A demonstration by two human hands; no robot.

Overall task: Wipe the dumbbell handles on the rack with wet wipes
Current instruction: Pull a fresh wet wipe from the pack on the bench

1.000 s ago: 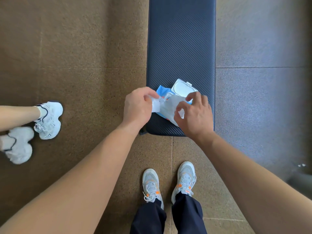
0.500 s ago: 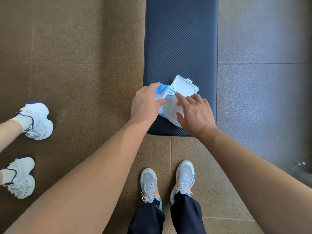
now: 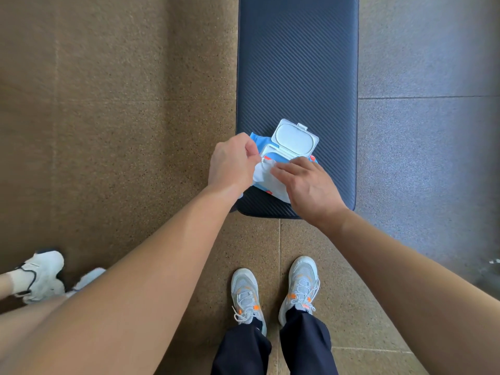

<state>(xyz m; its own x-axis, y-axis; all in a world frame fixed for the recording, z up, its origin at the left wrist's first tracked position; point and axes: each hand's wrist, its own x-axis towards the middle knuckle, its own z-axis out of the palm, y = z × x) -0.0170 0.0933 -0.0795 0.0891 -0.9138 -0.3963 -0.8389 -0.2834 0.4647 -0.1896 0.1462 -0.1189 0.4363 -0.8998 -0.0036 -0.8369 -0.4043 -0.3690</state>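
The wet wipes pack lies on the near end of the dark bench, lid flipped up. The left hand pinches a white wipe (its near part hidden); the right hand presses flat, fingers spread, covering the pack's right side.

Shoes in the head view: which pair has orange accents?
The grey pair at bottom centre, below the dark trousers, pointing at the bench. The other pair, at the left edge, is plain white.
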